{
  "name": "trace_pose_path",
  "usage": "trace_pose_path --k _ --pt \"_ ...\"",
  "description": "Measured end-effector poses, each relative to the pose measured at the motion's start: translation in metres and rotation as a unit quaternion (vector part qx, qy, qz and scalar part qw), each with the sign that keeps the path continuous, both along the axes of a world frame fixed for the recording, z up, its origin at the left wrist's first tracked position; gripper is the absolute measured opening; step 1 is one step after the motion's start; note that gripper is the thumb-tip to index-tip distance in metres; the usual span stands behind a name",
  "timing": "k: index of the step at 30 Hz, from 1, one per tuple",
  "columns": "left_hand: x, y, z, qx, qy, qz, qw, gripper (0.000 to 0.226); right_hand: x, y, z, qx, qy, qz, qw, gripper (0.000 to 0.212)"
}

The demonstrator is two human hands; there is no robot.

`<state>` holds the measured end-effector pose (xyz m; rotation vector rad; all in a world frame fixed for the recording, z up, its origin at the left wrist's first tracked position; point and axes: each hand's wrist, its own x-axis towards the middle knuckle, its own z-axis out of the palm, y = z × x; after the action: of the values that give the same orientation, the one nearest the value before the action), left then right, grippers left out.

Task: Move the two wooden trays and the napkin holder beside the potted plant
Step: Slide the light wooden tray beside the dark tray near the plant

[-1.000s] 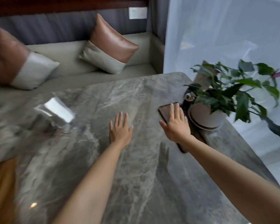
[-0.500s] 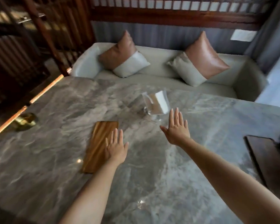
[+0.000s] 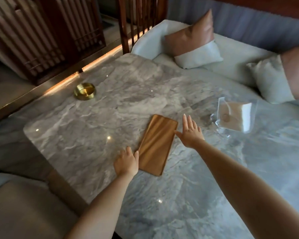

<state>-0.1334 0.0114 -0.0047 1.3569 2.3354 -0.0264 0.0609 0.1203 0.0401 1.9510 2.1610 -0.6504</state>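
Wooden tray: we note a flat, golden-brown rectangle with rounded corners, lying on the marble surface; no writing legible. Our left hand touches its near left edge, fingers loosely spread. Our right hand is open wide, thumb at the tray's right edge. Clear napkin holder stands to the right; brass dish sits far left.

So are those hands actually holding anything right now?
Nothing is held. The left hand touches the wooden tray's near left edge, and the right hand sits open at its far right edge. Neither has gripped it.
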Motion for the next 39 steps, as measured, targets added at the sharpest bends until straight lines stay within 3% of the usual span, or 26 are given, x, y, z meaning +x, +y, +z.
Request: trace_pose_path --k 11,24,39 --pt "0.002 0.002 -0.009 -0.032 0.002 0.018 0.999 0.049 -0.038 0.046 -0.031 -0.073 0.01 -0.005 0.997 0.075" --pt "0.026 0.009 0.002 -0.025 -0.016 0.041 0.999 0.046 -0.037 0.056 -0.042 -0.034 -0.023 0.022 0.999 0.071" --pt "0.024 0.018 0.0 -0.013 -0.083 0.096 0.992 0.045 0.022 0.004 -0.035 -0.077 0.002 -0.184 0.98 0.063"
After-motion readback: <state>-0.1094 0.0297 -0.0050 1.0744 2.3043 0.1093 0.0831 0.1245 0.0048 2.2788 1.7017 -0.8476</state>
